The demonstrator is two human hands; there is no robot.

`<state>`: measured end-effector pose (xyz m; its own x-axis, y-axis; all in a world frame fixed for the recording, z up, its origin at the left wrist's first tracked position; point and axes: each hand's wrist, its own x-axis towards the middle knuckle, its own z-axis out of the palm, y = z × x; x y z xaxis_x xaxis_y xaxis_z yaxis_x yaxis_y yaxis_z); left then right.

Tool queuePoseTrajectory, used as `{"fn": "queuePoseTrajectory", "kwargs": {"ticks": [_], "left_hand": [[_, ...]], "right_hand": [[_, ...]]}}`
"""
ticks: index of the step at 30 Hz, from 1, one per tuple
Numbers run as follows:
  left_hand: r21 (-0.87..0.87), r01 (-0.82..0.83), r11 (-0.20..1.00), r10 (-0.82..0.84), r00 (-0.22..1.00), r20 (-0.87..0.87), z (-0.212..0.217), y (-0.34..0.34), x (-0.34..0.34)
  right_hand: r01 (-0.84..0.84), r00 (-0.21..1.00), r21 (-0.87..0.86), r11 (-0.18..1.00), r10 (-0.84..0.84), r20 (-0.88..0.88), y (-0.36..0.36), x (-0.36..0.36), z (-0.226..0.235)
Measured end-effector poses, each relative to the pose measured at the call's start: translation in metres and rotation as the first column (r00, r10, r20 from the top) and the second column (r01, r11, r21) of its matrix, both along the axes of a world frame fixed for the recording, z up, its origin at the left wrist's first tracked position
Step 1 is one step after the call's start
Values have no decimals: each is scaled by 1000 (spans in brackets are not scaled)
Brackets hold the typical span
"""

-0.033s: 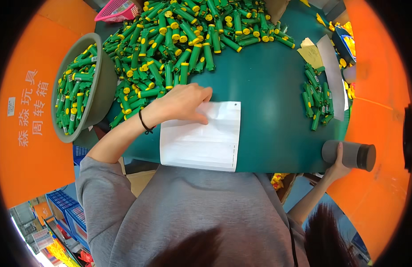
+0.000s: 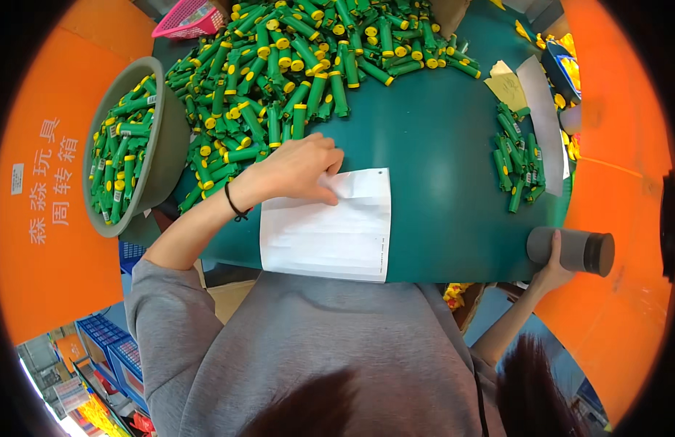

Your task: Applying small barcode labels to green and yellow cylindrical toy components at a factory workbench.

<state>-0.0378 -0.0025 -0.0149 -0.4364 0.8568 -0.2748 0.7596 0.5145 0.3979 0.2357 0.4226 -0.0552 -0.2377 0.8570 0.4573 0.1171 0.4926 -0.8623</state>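
Observation:
My left hand (image 2: 297, 169) lies on the upper left corner of a white sheet (image 2: 330, 233) on the green table (image 2: 439, 160), with thumb and fingers pinching that corner. It sits right at the edge of a big pile of green tubes with yellow caps (image 2: 293, 65). My right hand (image 2: 552, 271) reaches up at the table's right front edge and grips a grey cylinder with a dark cap (image 2: 570, 250), which lies on its side.
A grey bowl (image 2: 166, 153) of the same green tubes stands at the left. A smaller heap of tubes (image 2: 518, 160) lies at the right beside a pale strip (image 2: 543, 109) and a tan card (image 2: 506, 86). A pink basket (image 2: 188, 18) sits far left. Orange panels surround the table.

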Motion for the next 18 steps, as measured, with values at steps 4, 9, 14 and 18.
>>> {"fn": "queuePoseTrajectory", "kwargs": {"ticks": [4,9,14,18], "left_hand": [[36,-124,992,117,981,156,-1,-1,3],[147,-158,976,92,922,376,19,0,-32],[470,-207,858,342,913,-222,67,-9,-49],[794,-252,553,486,872,-62,94,-17,-61]], "right_hand": [[35,996,7,999,-34,-76,8,-8,-7],[137,990,120,983,-132,-44,-17,-18,-2],[322,946,835,447,-180,-268,-47,-18,12],[-210,977,744,634,159,140,-53,-58,34]]}}
